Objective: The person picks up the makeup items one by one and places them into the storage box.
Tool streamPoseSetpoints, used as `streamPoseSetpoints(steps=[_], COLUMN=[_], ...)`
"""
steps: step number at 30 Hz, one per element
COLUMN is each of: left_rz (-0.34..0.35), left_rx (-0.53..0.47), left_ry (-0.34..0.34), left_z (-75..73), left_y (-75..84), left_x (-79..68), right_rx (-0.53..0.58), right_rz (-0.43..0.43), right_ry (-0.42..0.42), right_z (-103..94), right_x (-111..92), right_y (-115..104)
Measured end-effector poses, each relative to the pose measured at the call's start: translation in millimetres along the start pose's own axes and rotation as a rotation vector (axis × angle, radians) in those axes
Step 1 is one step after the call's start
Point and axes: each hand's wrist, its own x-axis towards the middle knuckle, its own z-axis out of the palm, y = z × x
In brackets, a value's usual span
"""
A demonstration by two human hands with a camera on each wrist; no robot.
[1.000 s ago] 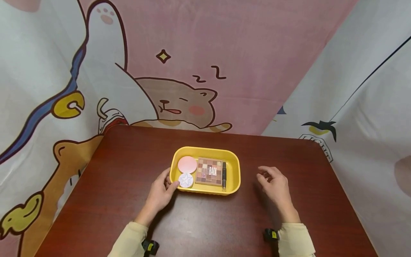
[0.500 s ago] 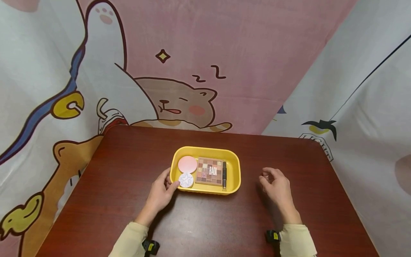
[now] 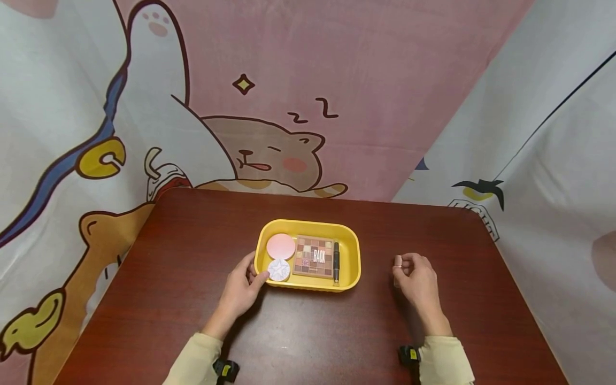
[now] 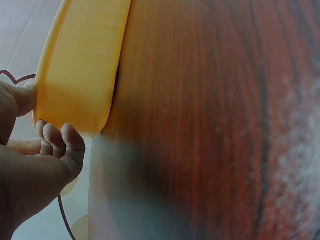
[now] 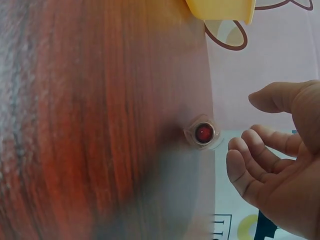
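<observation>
My left hand [image 3: 242,285] grips the near left rim of a yellow plastic tray [image 3: 355,270], thumb at the rim and fingers curled against the outer wall [image 4: 82,65]. Inside lie a pink round compact [image 3: 280,246], a white round compact with a star [image 3: 278,270], an eyeshadow palette [image 3: 313,256] and a dark makeup stick [image 3: 336,262]. To the right, my right hand [image 3: 420,282] hovers beside a small tube with a pinkish cap [image 3: 398,260], possibly lip gloss. The right wrist view shows its red round end [image 5: 204,133], with thumb and fingers apart from it.
Everything stands on a dark reddish-brown wooden table [image 3: 308,337]. A curtain [image 3: 375,107] printed with cartoon animals hangs behind the table's far edge and along both sides.
My right hand has drifted slightly right, and the small tube now shows at its fingertips. The left hand and the tray have stayed in place.
</observation>
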Motion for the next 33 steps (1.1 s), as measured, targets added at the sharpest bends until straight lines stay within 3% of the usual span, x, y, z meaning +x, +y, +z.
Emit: streamPoseSetpoints(steps=[7,19,33], left_rz=[-0.002,-0.011,-0.026], left_rx=[-0.007,0.005,-0.01], left_ry=[0.0,-0.001,-0.006], left_z=[0.4,-0.5,-0.3], left_y=[0.3,2.7,2.5], left_x=[-0.2,-0.2,0.2], right_rx=[-0.039,-0.087,-0.097], right_rz=[0.035,0.14,0.16], right_ry=[0.006,-0.125,-0.154], right_z=[1.3,2.4,5.2], right_x=[-0.2,-2.4,-0.6], right_y=[4.4,12.6,15.7])
